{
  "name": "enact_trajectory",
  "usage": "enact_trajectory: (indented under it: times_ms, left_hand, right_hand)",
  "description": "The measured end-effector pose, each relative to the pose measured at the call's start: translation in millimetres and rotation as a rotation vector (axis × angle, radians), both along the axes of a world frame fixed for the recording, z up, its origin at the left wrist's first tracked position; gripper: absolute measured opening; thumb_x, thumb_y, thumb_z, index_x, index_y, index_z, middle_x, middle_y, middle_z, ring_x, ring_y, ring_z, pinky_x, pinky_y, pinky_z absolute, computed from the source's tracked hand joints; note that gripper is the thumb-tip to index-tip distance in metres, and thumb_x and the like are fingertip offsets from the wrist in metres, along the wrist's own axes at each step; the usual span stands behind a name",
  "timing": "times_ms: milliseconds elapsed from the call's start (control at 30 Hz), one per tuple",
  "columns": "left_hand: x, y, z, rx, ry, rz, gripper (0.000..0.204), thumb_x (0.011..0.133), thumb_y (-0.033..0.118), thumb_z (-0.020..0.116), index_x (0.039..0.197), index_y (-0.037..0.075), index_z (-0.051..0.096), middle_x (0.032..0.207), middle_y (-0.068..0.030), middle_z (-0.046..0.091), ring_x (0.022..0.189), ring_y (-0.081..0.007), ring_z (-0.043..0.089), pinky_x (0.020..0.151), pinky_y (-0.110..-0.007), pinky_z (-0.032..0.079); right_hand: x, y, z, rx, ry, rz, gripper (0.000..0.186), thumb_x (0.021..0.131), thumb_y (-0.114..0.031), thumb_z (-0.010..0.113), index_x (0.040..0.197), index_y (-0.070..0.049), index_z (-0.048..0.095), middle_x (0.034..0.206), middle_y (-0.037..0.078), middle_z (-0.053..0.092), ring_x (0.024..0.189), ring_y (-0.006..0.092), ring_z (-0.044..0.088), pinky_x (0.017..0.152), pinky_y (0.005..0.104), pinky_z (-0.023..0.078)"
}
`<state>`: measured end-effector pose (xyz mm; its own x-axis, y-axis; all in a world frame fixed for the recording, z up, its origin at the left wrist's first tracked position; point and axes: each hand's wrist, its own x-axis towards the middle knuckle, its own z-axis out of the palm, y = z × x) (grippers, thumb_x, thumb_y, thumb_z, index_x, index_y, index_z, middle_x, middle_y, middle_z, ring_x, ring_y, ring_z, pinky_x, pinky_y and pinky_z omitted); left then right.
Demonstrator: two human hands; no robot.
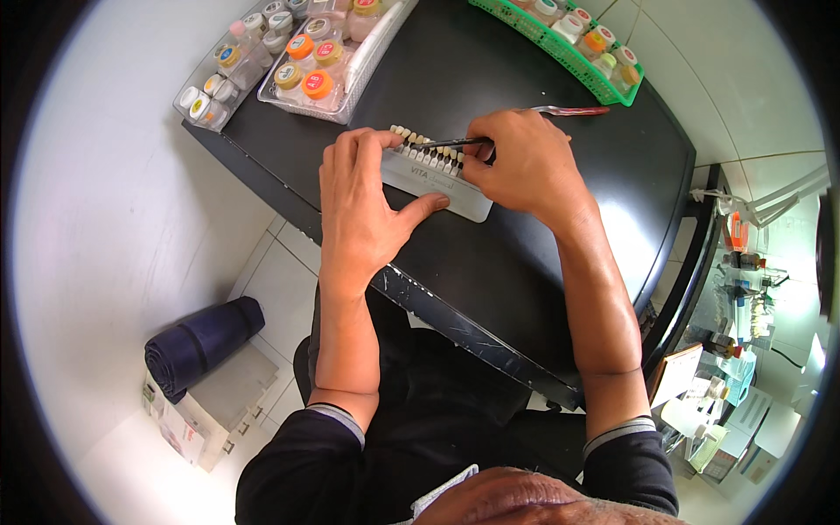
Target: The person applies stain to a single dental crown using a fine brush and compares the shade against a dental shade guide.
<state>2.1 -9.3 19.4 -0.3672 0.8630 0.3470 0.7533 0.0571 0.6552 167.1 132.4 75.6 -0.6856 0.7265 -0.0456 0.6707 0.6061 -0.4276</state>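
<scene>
A tooth shade guide, a light grey holder with a row of tooth-coloured tabs along its far side, lies on the black table. My left hand grips its left part, fingertips at the far edge and thumb on the near edge. Pinched in my right hand is a slender dark tool. Its tip points left over the tabs, and I cannot tell its exact kind. My right fingers are close to the right end of the tab row. Just beyond that hand lies a thin red-handled tool.
At the far left stand a white basket and a clear tray of small jars. A green basket of jars sits far right. A rolled dark blue mat is below left; a cluttered side counter is at right.
</scene>
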Motion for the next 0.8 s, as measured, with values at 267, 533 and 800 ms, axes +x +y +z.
enact_trajectory:
  times_ms: [267,533,800]
  left_hand:
    - [1,0,2,-0.012,0.026,0.012,0.078,0.068,0.027,0.105,0.132,0.006,0.065,0.130,-0.0114,0.065,0.123,-0.0372,0.059,0.108,-0.049,0.049]
    - [0,0,3,-0.037,0.018,0.010,0.077,0.069,0.027,0.105,0.132,0.007,0.065,0.130,-0.0112,0.066,0.123,-0.0370,0.059,0.108,-0.049,0.049]
    - [0,1,2,-0.002,0.012,-0.011,0.077,0.069,0.030,0.105,0.131,0.007,0.065,0.130,-0.0113,0.065,0.123,-0.0373,0.059,0.108,-0.049,0.048]
  right_hand:
    - [-3,-5,-5,0.187,-0.038,0.030,0.021,0.087,-0.016,0.070,0.093,-0.005,0.087,0.079,0.022,0.077,0.083,0.0458,0.077,0.092,0.0543,0.060]
    - [-1,1,-1,0.108,-0.042,-0.050,0.019,0.084,-0.016,0.075,0.095,-0.006,0.087,0.083,0.021,0.079,0.084,0.0421,0.078,0.084,0.0517,0.062]
    - [7,20,-7,0.106,0.090,-0.260,0.024,0.082,-0.017,0.074,0.100,-0.005,0.085,0.086,0.019,0.081,0.086,0.0410,0.079,0.083,0.0497,0.063]
